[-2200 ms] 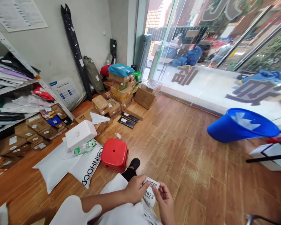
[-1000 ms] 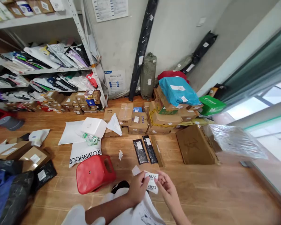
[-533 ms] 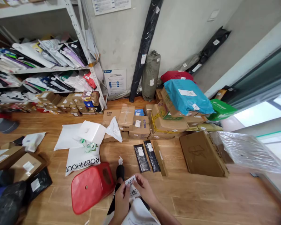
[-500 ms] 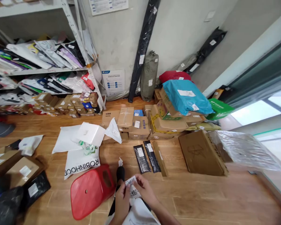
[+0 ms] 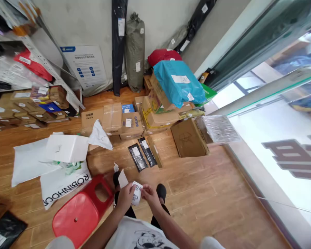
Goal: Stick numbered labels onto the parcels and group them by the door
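In front of my body I hold a strip of white number labels (image 5: 136,195), printed with large black digits ending 022 and 023. My left hand (image 5: 125,197) pinches its left side between thumb and fingers. A blank white flap of paper (image 5: 122,179) sticks up above that hand. At the strip's upper right edge, the fingertips of my right hand (image 5: 150,195) are closed on the top label. Below the hands are my legs and dark shoes. A red plastic stool (image 5: 76,218) stands to the left of my left hand.
Two black parcels (image 5: 138,157) and a flat cardboard strip (image 5: 154,152) lie on the wooden floor ahead. Behind them are stacked cartons (image 5: 112,117) and a blue bagged parcel (image 5: 180,81). White bags (image 5: 64,185) lie at left; a large carton (image 5: 189,138) leans at right near glass.
The view has swung right and down. My hands have lifted the labels away from my lap, and the blank paper flap now shows upright beside my left hand.
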`<action>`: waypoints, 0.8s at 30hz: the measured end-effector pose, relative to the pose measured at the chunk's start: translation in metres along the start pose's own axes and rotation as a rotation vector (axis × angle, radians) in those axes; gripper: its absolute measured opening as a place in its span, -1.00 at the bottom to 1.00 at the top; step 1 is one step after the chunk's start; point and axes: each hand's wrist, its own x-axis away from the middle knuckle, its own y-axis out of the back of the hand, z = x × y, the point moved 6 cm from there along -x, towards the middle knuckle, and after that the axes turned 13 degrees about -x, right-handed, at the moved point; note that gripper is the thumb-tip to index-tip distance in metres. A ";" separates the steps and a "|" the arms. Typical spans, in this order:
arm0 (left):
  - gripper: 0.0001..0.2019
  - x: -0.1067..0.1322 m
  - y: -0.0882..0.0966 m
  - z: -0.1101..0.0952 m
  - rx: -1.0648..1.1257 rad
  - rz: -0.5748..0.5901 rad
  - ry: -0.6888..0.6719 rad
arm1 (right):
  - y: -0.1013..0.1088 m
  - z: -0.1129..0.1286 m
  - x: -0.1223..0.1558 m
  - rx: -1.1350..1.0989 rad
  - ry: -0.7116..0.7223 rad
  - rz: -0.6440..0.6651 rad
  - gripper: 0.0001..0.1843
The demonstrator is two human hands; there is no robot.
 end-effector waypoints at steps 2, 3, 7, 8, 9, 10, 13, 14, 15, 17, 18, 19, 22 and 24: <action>-0.66 -0.002 -0.027 -0.014 -0.070 -0.016 0.011 | 0.032 0.002 -0.006 0.000 0.000 -0.006 -0.29; -0.66 -0.004 -0.041 -0.020 -0.106 -0.024 0.016 | 0.049 0.004 -0.010 0.012 0.011 -0.006 -0.30; -0.63 -0.022 -0.108 -0.032 -0.138 -0.041 0.052 | 0.118 0.015 -0.038 0.112 0.086 -0.011 -0.37; -0.62 -0.031 -0.126 -0.030 -0.117 -0.045 0.073 | 0.133 0.017 -0.049 0.137 0.098 -0.005 -0.38; -0.61 -0.041 -0.144 -0.026 -0.087 -0.048 0.098 | 0.147 0.018 -0.061 0.159 0.100 0.004 -0.40; -0.59 -0.053 -0.163 -0.021 -0.049 -0.046 0.121 | 0.159 0.017 -0.075 0.178 0.093 0.014 -0.42; -0.56 -0.098 -0.217 0.002 0.069 -0.036 0.165 | 0.189 0.006 -0.127 0.205 0.046 0.062 -0.47; -0.55 -0.116 -0.233 0.011 0.101 -0.030 0.173 | 0.197 -0.001 -0.148 0.207 0.038 0.083 -0.49; -0.55 -0.135 -0.249 0.022 0.133 -0.016 0.174 | 0.204 -0.010 -0.170 0.211 0.037 0.105 -0.51; -0.58 -0.177 -0.279 0.044 0.209 0.027 0.151 | 0.218 -0.031 -0.219 0.220 0.064 0.134 -0.56; -0.60 -0.198 -0.293 0.056 0.259 0.058 0.138 | 0.225 -0.043 -0.244 0.224 0.088 0.137 -0.57; -0.61 -0.220 -0.306 0.069 0.315 0.084 0.130 | 0.231 -0.056 -0.270 0.225 0.114 0.138 -0.58; -0.64 -0.282 -0.340 0.112 0.447 0.109 0.154 | 0.245 -0.095 -0.342 0.228 0.170 0.146 -0.62; -0.65 -0.318 -0.357 0.140 0.476 0.105 0.174 | 0.250 -0.120 -0.384 0.254 0.188 0.160 -0.64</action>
